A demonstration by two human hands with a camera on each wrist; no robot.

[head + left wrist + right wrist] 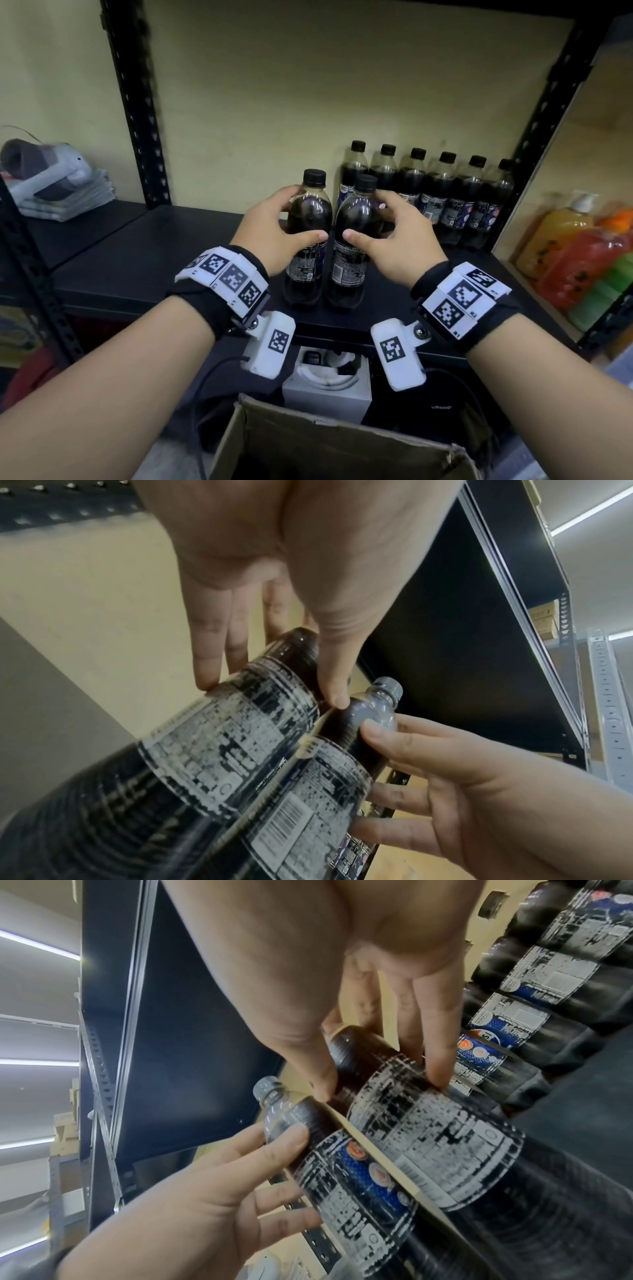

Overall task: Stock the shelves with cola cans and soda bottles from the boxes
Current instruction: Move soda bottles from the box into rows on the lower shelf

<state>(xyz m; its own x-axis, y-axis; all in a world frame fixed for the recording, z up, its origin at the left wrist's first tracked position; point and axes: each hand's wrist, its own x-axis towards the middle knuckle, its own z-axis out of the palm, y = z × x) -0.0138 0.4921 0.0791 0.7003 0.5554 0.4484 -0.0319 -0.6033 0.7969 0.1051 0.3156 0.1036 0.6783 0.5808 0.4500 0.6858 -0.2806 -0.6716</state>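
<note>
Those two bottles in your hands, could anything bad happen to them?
Maybe. The left bottle and right bottle stand near the shelf's front edge, so a bump could drop them toward the cardboard box. Pushed back too fast, they might knock over the row of bottles behind.

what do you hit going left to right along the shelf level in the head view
folded cloths → left hand → left bottle → right bottle → right hand → back-row bottles → colourful bottles
</note>
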